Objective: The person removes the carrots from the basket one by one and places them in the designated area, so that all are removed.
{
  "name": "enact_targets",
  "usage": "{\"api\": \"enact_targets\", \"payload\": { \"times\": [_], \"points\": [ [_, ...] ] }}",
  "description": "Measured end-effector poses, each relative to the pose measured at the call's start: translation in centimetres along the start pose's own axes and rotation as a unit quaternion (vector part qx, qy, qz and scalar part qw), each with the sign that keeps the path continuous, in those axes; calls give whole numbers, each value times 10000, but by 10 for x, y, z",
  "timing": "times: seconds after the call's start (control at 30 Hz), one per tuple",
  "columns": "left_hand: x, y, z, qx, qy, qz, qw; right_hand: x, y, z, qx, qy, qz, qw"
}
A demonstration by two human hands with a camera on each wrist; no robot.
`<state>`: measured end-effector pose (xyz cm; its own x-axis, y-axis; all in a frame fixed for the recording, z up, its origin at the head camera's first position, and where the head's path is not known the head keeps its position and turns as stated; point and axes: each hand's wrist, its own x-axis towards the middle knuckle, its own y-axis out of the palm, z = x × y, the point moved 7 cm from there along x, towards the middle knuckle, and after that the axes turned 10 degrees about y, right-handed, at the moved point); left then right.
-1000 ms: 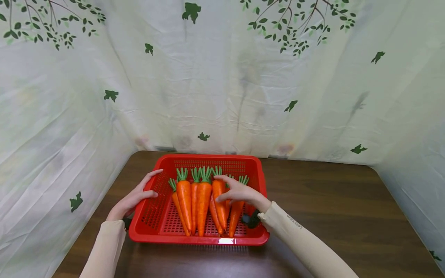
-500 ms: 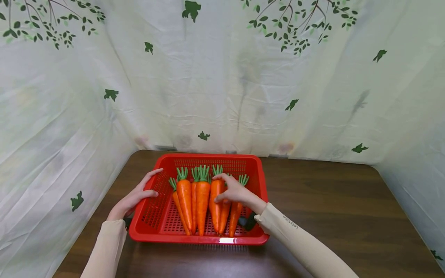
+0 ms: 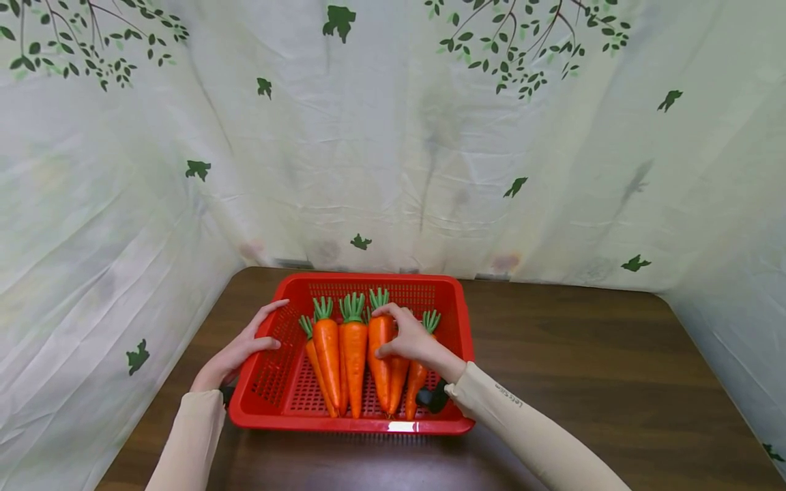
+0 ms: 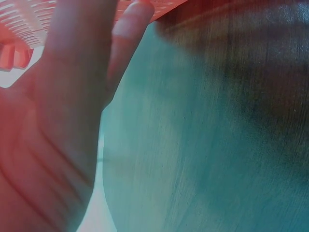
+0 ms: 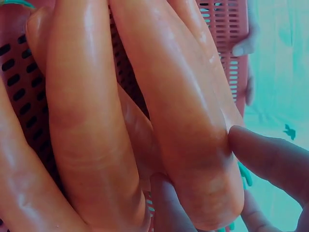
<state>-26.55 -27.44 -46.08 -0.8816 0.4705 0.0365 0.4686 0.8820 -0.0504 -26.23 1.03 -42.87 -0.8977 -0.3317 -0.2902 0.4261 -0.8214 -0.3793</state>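
Several orange carrots with green stem tops lie side by side in a red perforated basket (image 3: 448, 307). My right hand (image 3: 408, 337) reaches in from the right and pinches one carrot (image 3: 379, 334) near its top. In the right wrist view, thumb and fingers press on both sides of that carrot (image 5: 186, 116), while another carrot (image 5: 87, 111) lies beside it. My left hand (image 3: 245, 344) holds the basket's left rim, its thumb over the inner side. The left wrist view shows that hand (image 4: 63, 121) against the basket's side; its other fingertips are partly hidden.
The basket stands on a dark brown wooden table (image 3: 571, 354). Behind and at both sides hangs a pale cloth (image 3: 393, 150) printed with leaves and branches. A dark wrist device (image 3: 432, 397) sits under the right wrist, inside the basket.
The right hand has closed on a carrot and shifted slightly left with it. Neighbouring carrots have moved a little. The left hand and basket have stayed in place.
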Motion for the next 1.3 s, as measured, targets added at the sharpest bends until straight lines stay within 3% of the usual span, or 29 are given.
{"api": "enact_targets", "payload": {
  "times": [0.23,0.53,0.97,1.3],
  "points": [
    [0,0,0,-85,111,48,9999,-1,-5,3,324,-40,-110,9994],
    [0,0,1,-75,63,18,10000,-11,-17,0,1572,140,416,9866],
    [-1,0,1,-79,9,40,10000,-34,-43,6,2042,-84,581,9772],
    [-3,-1,3,-64,-95,0,9999,-49,-71,-4,2159,-221,554,9746]
  ]
}}
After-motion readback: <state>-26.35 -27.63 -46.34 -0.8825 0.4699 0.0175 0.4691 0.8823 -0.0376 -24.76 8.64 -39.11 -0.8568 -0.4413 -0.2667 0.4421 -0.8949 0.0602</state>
